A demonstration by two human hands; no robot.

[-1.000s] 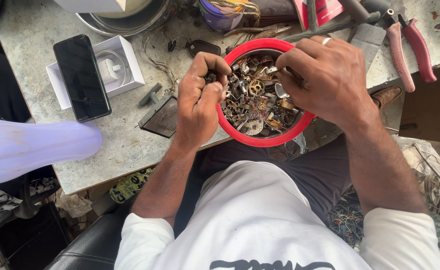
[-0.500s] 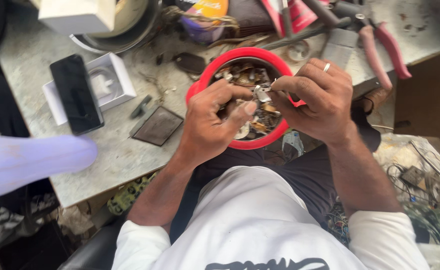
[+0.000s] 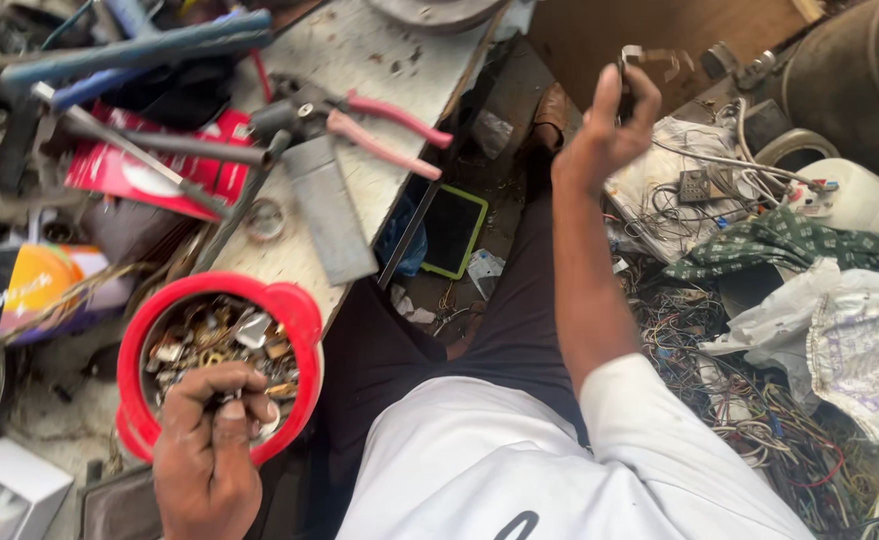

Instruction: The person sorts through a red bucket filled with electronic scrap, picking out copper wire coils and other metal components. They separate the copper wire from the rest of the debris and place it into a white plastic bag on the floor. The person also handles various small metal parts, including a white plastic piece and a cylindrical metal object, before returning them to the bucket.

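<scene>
Lower left of the frame, the left hand [image 3: 208,455] pinches small metal scraps inside a round red plastic bowl [image 3: 295,310]; upper right, the right hand [image 3: 605,130] grips a small metal piece [image 3: 628,57] above tangled wires [image 3: 760,420], pink-handled pliers [image 3: 360,115] nearby.

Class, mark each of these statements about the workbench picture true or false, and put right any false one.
1. The left hand is over the red bowl of small metal parts. True.
2. The right hand rests on the table. False: it is raised off to the side, pinching a small metal piece.
3. The pink-handled pliers lie on the workbench. True.
4. The bowl is empty. False: it is full of metal bits.
</scene>
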